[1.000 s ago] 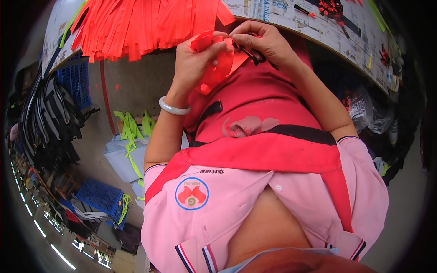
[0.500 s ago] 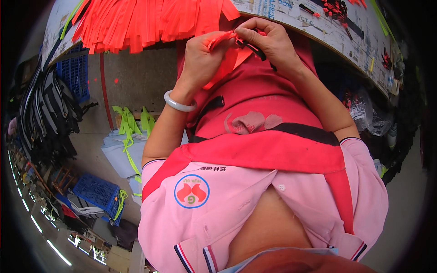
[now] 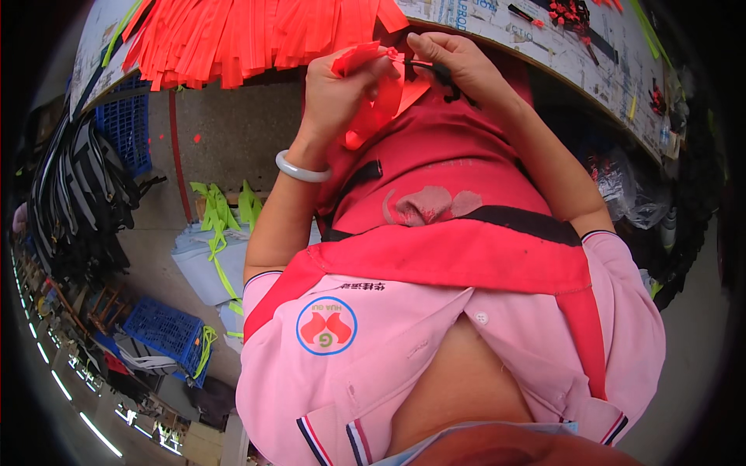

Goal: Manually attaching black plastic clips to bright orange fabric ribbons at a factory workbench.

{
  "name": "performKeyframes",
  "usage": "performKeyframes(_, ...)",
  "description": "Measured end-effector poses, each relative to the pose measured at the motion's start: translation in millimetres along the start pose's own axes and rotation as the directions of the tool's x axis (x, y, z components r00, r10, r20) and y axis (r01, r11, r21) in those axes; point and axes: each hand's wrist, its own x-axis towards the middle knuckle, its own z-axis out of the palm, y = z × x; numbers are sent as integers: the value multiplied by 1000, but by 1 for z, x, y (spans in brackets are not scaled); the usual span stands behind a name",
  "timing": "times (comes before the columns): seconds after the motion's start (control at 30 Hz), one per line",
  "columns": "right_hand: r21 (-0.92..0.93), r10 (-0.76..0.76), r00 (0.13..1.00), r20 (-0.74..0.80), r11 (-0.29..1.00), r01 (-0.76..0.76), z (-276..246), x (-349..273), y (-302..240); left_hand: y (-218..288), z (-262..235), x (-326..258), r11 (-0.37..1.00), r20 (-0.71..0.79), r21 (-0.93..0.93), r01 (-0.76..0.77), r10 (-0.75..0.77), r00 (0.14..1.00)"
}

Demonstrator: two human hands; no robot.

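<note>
A white-topped counter [image 3: 579, 66] spans the far side of the scene, and a worker in a red apron [image 3: 458, 260] sits or stands close against its near edge. A thick fringe of orange-red strips [image 3: 256, 39] hangs over that edge at far left. Just right of it, in front of the apron, the left hand [image 3: 336, 93] grips one folded orange-red strip [image 3: 386, 97], its lower part looping down over the lap. The right hand [image 3: 465, 68], close beside, has its fingers curled around slim dark pieces [image 3: 437, 68], one reaching left to the strip's far end. The step appears to be joining a dark piece to that end; whether it is fastened cannot be told. The next move seems to call for a steady left pinch and a precise right-hand tug. Small dark-and-red bits [image 3: 573, 17] lie at far right.
</note>
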Motion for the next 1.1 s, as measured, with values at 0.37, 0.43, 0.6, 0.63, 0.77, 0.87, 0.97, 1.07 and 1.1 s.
performKeyframes(0.37,-7,-73,997,-38,997,73,8,-2,2,6,-5,-1,993,27,-96,74,-72,997)
performKeyframes(0.43,18,-159,987,-26,987,159,7,-7,-9,10,-9,-1,984,6,-139,111,-111,994)
performKeyframes(0.6,-180,-287,955,70,938,295,17,-16,-19,12,-15,0,954,130,-218,207,-182,975)
performKeyframes(0.63,-180,-286,956,69,939,294,17,-18,-21,13,-15,0,953,132,-219,209,-183,974)
performKeyframes(0.77,-169,-157,986,57,972,164,19,-23,-26,14,-15,-1,931,157,-268,246,-210,965)
performKeyframes(0.87,-172,-148,986,71,972,158,20,-25,-27,14,-16,-1,930,171,-269,248,-208,963)
performKeyframes(0.97,-188,-131,989,73,972,143,19,-25,-26,14,-16,-1,930,181,-270,250,-206,962)
performKeyframes(1.07,-198,-140,988,70,969,151,19,-24,-23,13,-18,-1,940,185,-240,242,-201,962)
performKeyframes(1.1,-195,-144,987,72,968,156,19,-24,-22,13,-19,-2,949,181,-209,237,-200,963)
